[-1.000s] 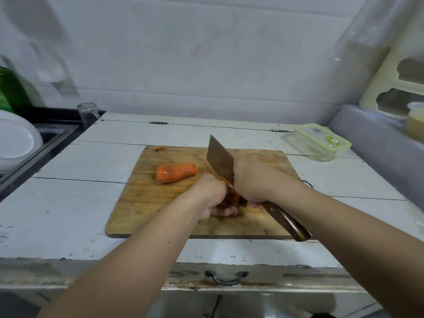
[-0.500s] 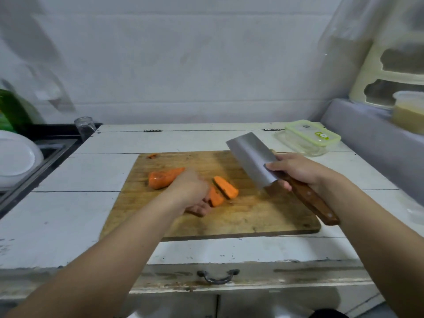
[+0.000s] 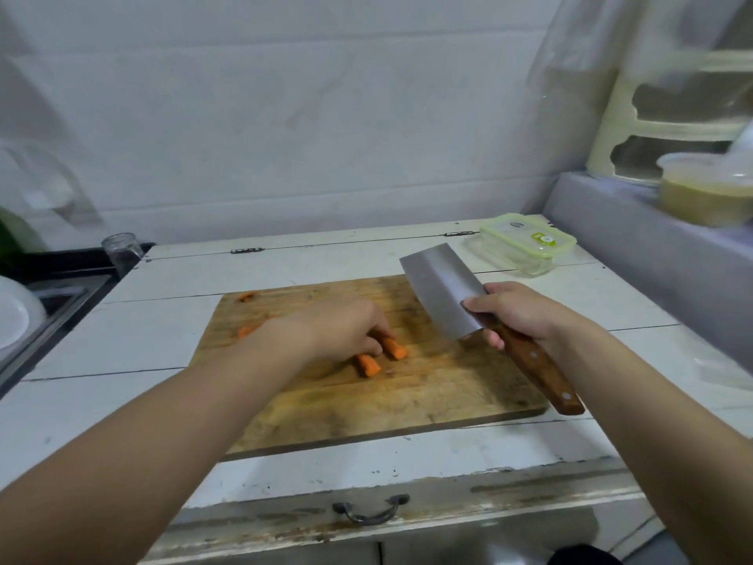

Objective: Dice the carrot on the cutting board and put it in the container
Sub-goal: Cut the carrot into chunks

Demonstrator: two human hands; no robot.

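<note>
A wooden cutting board (image 3: 428, 393) lies on the white table. My left hand (image 3: 334, 330) rests over two short carrot halves, one (image 3: 394, 348) under its fingertips and one (image 3: 368, 364) just in front of them. A larger carrot piece (image 3: 246, 330) shows only as an orange tip behind my left wrist. My right hand (image 3: 515, 311) grips a cleaver (image 3: 442, 293) by its wooden handle, blade raised above the board's right side. A clear container with a green-rimmed lid (image 3: 527, 246) sits at the back right of the table.
A small carrot scrap (image 3: 245, 296) lies at the board's far left corner. A glass jar (image 3: 121, 250) stands by the sink (image 3: 49, 316) on the left. A grey ledge (image 3: 652, 254) with a tub (image 3: 705, 189) rises on the right. A drawer handle (image 3: 370, 509) is below.
The cleaver came out of the cut carrot piece and swung up to the right. My left hand slid onto the two cut halves and drew them side by side.
</note>
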